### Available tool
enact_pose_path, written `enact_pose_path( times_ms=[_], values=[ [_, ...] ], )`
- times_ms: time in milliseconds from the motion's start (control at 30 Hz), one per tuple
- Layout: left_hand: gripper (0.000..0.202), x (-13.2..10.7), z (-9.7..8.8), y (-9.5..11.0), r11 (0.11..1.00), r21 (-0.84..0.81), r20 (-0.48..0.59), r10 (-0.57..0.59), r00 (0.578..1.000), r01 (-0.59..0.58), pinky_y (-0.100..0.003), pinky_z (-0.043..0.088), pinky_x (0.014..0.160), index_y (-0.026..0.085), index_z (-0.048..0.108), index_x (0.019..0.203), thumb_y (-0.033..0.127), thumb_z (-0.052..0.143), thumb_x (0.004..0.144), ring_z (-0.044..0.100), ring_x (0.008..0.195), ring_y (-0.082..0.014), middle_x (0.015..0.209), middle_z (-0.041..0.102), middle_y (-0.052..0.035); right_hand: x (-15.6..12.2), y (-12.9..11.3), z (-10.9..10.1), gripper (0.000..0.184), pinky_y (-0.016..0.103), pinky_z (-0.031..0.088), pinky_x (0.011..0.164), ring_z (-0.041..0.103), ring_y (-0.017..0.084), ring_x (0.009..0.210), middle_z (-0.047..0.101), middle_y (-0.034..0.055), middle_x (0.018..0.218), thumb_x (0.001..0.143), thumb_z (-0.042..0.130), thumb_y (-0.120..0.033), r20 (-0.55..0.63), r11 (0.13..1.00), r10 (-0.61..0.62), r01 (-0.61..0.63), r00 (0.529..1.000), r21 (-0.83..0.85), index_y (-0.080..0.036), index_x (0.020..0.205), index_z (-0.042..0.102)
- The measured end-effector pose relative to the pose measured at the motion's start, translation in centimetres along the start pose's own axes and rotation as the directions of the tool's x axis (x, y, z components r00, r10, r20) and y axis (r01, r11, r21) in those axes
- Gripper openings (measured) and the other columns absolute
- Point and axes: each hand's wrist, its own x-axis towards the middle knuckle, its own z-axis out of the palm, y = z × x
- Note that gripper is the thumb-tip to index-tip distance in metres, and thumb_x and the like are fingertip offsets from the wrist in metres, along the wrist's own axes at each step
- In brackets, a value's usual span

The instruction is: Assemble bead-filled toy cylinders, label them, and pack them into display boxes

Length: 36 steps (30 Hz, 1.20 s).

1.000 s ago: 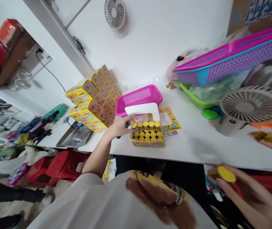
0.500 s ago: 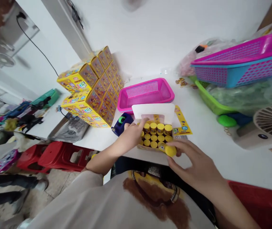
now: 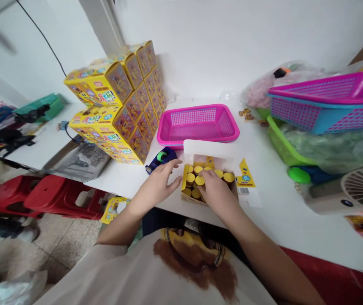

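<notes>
An open yellow carton (image 3: 188, 195) stands at the white table's front edge, its white lid flap (image 3: 208, 149) raised at the back. Several small jars with yellow lids (image 3: 224, 175) fill it in rows. My left hand (image 3: 159, 183) rests against the carton's left wall with fingers spread. My right hand (image 3: 215, 192) lies over the jars inside, fingers curled round a yellow-lidded jar (image 3: 199, 181) that sits among the others.
A stack of yellow printed boxes (image 3: 118, 106) rises at the left. An empty pink basket (image 3: 197, 123) lies behind the carton, a blue tape dispenser (image 3: 161, 159) beside it. Stacked pink and blue baskets (image 3: 328, 101), a green tray and a small fan (image 3: 356, 190) crowd the right.
My right hand came up from below the table edge with a yellow-lidded jar and set it down into the carton. My left hand slid from the carton's back to its left side.
</notes>
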Motion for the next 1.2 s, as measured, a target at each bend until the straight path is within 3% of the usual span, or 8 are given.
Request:
enact_pose_path(
  times_ms=[133,267,367,500,700,900,1033,1200],
  values=[
    [0.073,-1.0,2.3,-2.8,0.961,-0.268,0.107,-0.038,0.994,0.066,-0.05,0.06,0.099,0.029,0.027,0.155,0.05,0.067,0.098,0.063,0.124,-0.0292,0.152,0.051,-0.0187,0.5,0.7,0.8,0.019,0.04,0.057,0.091,0.073,0.026,0.099,0.073,0.0116,0.112,0.086,0.067,-0.005,0.056,0.995,-0.059,0.054,0.997,0.084,-0.019,0.1,0.069],
    [0.12,-1.8,5.7,-5.2,0.876,-0.48,0.185,0.057,0.981,0.04,-0.065,0.054,0.109,0.031,0.009,0.158,0.06,0.09,0.074,0.043,0.15,-0.0446,0.165,0.02,-0.0279,-0.3,1.0,0.1,0.024,0.041,0.061,0.091,0.074,0.026,0.101,0.073,0.0122,0.12,0.084,0.074,-0.01,0.025,0.978,-0.051,0.045,0.998,0.203,-0.019,0.107,0.07],
    [0.126,-1.7,7.6,-6.3,0.853,-0.521,0.189,0.08,0.979,0.031,-0.073,0.044,0.118,0.032,0.005,0.158,0.053,0.094,0.072,0.031,0.157,-0.0484,0.165,0.015,-0.027,-2.5,1.7,-2.6,0.022,0.035,0.061,0.072,0.072,0.02,0.078,0.076,0.0069,0.105,0.09,0.078,-0.031,-0.181,0.941,0.024,0.038,0.983,0.335,-0.023,0.109,0.072],
    [0.121,-1.2,9.2,-7.2,0.815,-0.579,0.168,0.142,0.975,-0.019,-0.072,0.034,0.126,0.034,0.006,0.157,0.051,0.092,0.075,0.02,0.163,-0.0455,0.167,0.012,-0.023,-5.5,5.9,-6.0,0.026,0.033,0.06,0.072,0.069,0.018,0.081,0.073,0.0054,0.1,0.096,0.072,-0.047,-0.494,0.901,0.216,0.023,0.842,0.434,-0.025,0.11,0.071],
    [0.115,-0.6,10.8,-8.2,0.772,-0.628,0.15,0.247,0.957,-0.101,-0.07,0.033,0.126,0.031,0.004,0.158,0.049,0.088,0.081,0.017,0.165,-0.0435,0.171,0.009,-0.0273,-8.2,13.2,-3.7,0.093,0.052,0.057,0.104,0.05,0.033,0.144,0.041,0.0145,0.161,0.083,0.085,-0.053,-0.202,0.893,-0.115,0.19,0.973,0.409,-0.039,0.156,0.03],
    [0.118,-0.9,11.9,-9.2,0.793,-0.575,0.083,0.302,0.95,-0.202,-0.073,0.036,0.123,0.034,0.004,0.158,0.046,0.091,0.079,0.016,0.165,-0.0454,0.17,0.013,-0.0277,-9.6,7.9,-1.5,0.062,0.069,0.026,0.122,0.023,0.047,0.152,0.03,0.005,0.164,0.078,0.086,-0.057,-0.327,0.944,-0.314,0.256,0.891,-0.21,-0.045,0.135,0.063],
    [0.119,-0.8,11.9,-9.3,0.803,-0.554,0.063,0.303,0.951,-0.219,-0.072,0.038,0.122,0.036,0.005,0.158,0.045,0.092,0.077,0.017,0.165,-0.0443,0.169,0.017,-0.0264,-8.8,4.5,-1.2,0.07,0.079,0.005,0.119,0.02,0.053,0.151,0.05,0.002,0.16,0.077,0.079,-0.071,-0.148,0.922,-0.226,0.162,0.963,-0.353,-0.053,0.142,0.061],
    [0.111,-0.5,11.7,-8.8,0.752,-0.588,-0.021,0.356,0.934,-0.3,-0.071,0.036,0.123,0.037,0.01,0.154,0.039,0.091,0.078,0.024,0.163,-0.0447,0.169,0.022,-0.0262,-7.5,3.4,-1.8,0.058,0.083,-0.003,0.117,0.021,0.058,0.154,0.052,0.0044,0.164,0.086,0.069,-0.071,-0.016,0.918,-0.105,0.09,0.994,-0.386,-0.038,0.133,0.07]
  ],
)
